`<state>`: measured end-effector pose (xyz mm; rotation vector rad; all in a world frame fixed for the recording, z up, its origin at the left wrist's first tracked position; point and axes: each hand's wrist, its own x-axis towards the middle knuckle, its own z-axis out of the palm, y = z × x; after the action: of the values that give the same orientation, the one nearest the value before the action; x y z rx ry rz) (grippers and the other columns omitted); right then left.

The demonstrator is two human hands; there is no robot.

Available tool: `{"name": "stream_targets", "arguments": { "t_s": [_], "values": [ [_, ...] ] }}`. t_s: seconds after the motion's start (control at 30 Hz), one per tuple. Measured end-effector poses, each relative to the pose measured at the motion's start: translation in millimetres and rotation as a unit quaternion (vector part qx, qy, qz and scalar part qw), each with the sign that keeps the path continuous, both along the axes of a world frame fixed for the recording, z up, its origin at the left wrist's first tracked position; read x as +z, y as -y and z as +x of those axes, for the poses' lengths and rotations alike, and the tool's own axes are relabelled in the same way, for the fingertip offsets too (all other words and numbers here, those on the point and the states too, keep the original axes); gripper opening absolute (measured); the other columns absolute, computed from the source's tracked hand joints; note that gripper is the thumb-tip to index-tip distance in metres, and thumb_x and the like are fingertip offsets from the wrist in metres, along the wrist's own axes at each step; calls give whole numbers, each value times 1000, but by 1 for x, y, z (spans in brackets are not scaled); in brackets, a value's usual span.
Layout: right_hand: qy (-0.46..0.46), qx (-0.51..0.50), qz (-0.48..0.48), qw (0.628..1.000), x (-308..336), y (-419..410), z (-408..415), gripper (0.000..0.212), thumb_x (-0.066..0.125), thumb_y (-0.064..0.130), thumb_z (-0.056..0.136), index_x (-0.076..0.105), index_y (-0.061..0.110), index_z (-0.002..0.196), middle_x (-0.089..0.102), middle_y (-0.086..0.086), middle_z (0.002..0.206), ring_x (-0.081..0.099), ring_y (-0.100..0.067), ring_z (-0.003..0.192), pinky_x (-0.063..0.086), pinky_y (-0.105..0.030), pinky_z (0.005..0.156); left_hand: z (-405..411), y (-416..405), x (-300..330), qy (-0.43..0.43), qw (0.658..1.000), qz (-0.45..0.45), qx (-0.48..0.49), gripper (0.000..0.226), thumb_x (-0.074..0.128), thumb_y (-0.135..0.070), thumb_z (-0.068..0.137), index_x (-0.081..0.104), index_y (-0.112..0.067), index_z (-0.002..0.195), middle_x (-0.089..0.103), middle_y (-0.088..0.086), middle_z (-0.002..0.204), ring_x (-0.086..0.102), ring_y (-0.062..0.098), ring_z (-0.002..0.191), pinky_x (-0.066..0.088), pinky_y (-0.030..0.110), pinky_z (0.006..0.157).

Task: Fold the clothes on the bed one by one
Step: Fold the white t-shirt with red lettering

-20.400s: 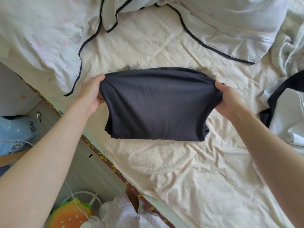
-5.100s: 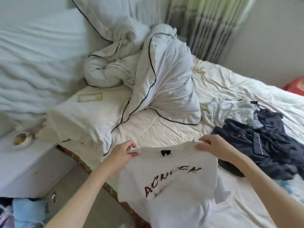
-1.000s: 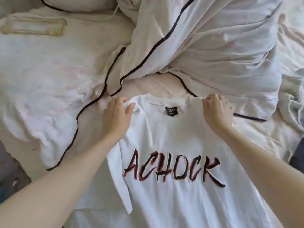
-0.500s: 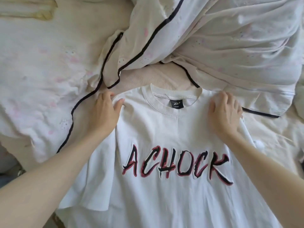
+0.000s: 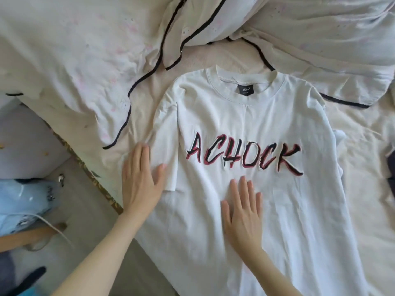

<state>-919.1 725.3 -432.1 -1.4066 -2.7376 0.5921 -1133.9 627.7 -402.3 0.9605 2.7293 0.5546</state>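
Lying face up on the bed (image 5: pixel 352 146), the white T-shirt (image 5: pixel 245 124) has its long axis running from the collar, far from the person, down to the hem near them. The left hand (image 5: pixel 141 184) rests flat with straight fingers on the shirt's left sleeve (image 5: pixel 164 133), at the shirt's outer edge. The right hand (image 5: pixel 242 212) presses flat, fingers spread, on the shirt's middle, just below the lettering. Neither grip pinches any cloth. I judge the left hand is nearer to the sleeve that the next fold should bring inward across the shirt. Counted: one T-shirt, two hands, one crumpled quilt (image 5: pixel 299 28) beyond the collar, and one dark garment (image 5: pixel 391 165) at the shirt's right.
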Motion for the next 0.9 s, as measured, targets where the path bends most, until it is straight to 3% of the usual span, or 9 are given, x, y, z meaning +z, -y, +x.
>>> {"name": "stream_targets", "arguments": {
  "t_s": [0.13,0.23,0.33,0.4,0.5,0.63,0.73,0.83,0.9],
  "values": [
    [29,23,-3,999,6,35,33,52,31,38,95,37,17,142,40,-12,148,21,-24,139,4,-37,115,27,55,-6,200,971,64,112,62,42,-33,98,16,-14,151,15,3,157,14,10,142,17,27,115],
    [47,23,0,999,8,57,47,57,16,46,100,36,16,144,37,-12,149,19,-23,140,1,-37,115,26,73,-14,253,950,90,161,58,50,-25,96,25,-13,147,29,5,148,30,17,136,31,34,110],
    [64,15,6,998,5,72,52,59,13,46,100,34,15,146,32,-12,152,17,-25,142,-1,-39,116,22,80,-16,310,924,84,209,37,51,-26,96,45,-5,126,51,3,107,51,22,105,42,25,80],
    [70,-2,2,998,4,76,50,60,15,45,98,32,16,147,27,-11,154,16,-26,144,-1,-40,116,28,88,-12,311,928,72,191,25,46,-27,99,45,-3,105,42,-1,84,46,17,79,34,15,60],
    [75,-18,-25,997,10,86,49,65,10,48,94,25,19,150,18,-7,158,9,-24,147,-2,-41,117,35,111,-2,245,947,114,175,19,42,-20,100,41,-5,89,36,-1,71,33,12,60,32,13,50],
    [69,-1,-48,996,23,104,61,66,10,50,92,19,21,151,13,-5,159,1,-19,146,-4,-39,118,32,132,10,183,953,148,192,12,42,-14,100,44,-4,92,39,-3,71,37,10,62,31,11,53],
    [65,29,-67,995,30,113,76,63,14,47,94,23,19,150,16,-6,157,2,-19,144,-3,-37,117,38,138,10,188,946,128,229,12,43,-12,99,49,-2,97,47,6,79,45,24,75,32,24,61],
    [62,37,-68,995,39,111,93,54,24,40,96,42,16,142,37,-10,149,27,-26,141,12,-42,116,46,134,7,255,926,49,274,26,42,-11,99,49,1,120,55,17,109,52,30,99,40,35,81],
    [49,20,-35,998,42,102,111,47,32,34,95,53,13,131,49,-12,141,40,-32,134,21,-49,111,60,127,12,273,930,-1,246,40,43,-12,99,37,-4,138,44,17,134,47,30,118,41,40,94]
  ]
}}
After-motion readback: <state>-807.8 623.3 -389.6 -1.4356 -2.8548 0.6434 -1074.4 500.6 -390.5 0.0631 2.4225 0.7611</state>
